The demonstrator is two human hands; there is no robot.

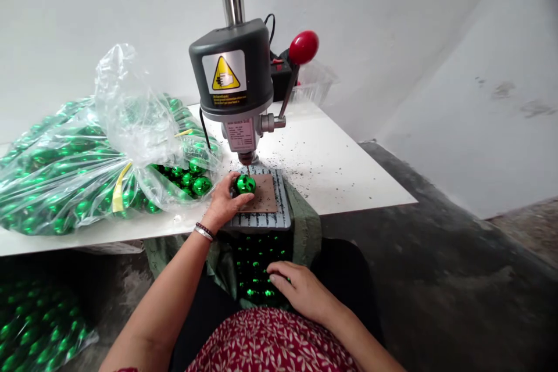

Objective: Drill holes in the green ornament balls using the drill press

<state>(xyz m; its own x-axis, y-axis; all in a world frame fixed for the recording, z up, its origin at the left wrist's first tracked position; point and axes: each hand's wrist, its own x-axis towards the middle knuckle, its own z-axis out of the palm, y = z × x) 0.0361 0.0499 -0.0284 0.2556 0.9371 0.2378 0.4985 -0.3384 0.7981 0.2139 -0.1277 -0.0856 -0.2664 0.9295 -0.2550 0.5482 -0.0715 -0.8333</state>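
Note:
My left hand (225,200) is closed around a shiny green ball (246,184), with fingers behind it and the thumb in front. That ball rests on a brown board (265,197) under the bit (248,170) of a bench drill (233,70). Whether the bit touches the ball I cannot tell. Lower down, my right hand (300,290) hovers over or rests at the edge of a dark container of green balls (257,264) at my lap. Its thumb and forefinger are apart, with no ball plainly gripped; the other fingers are partly hidden.
A clear plastic bag (78,163) full of green balls covers the white table's left side. The drill's red-knobbed lever (304,47) points up right. Shavings lie around the slotted drill base (282,209). Green cloth (307,224) hangs beside it. More bagged balls (39,325) are at lower left.

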